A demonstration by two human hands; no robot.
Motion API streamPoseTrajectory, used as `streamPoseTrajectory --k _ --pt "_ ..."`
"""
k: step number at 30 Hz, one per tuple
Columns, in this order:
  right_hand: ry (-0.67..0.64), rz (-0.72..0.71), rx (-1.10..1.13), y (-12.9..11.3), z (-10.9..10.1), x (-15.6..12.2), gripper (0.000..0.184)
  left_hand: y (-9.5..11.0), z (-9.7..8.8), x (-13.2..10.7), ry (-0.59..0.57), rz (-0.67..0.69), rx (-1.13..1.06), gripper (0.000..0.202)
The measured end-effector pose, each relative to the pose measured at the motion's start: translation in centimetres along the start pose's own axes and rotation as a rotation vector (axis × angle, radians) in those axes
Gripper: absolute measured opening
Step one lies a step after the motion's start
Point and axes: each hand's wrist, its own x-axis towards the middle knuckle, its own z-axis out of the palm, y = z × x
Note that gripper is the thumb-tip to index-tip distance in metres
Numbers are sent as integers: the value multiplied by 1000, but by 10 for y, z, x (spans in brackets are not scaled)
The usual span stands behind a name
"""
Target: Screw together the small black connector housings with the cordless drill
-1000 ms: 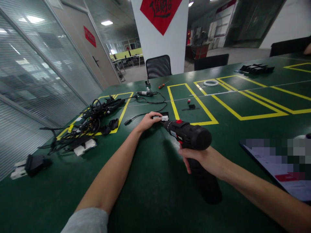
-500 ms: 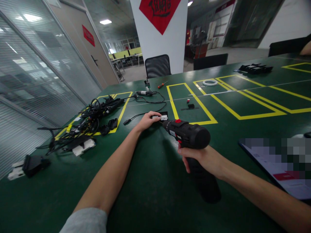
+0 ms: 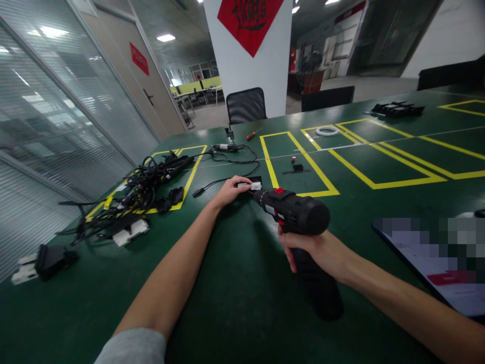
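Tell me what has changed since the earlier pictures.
What looks like part of another person's arm has gone from the far right edge. Nothing else visibly moved, was picked up or let go: the right hand still grips the drill, the left hand stays on the white piece, and the cables lie as before.

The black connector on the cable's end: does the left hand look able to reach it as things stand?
Probably yes: the connector lies left of the left hand, and nothing seems to stand between them. But that hand is on the black-and-white part, which it would likely need to release first.
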Motion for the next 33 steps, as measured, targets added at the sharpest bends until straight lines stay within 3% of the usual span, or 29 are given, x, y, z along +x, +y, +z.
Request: streamPoseTrajectory --k 22,33 --pt "47 67 -38 -7 6 -4 13 7 0 -2 -6 -4 0 33" --pt "24 31 -30 -8 5 -5 9 4 0 -1 -4 -19 -3 33"
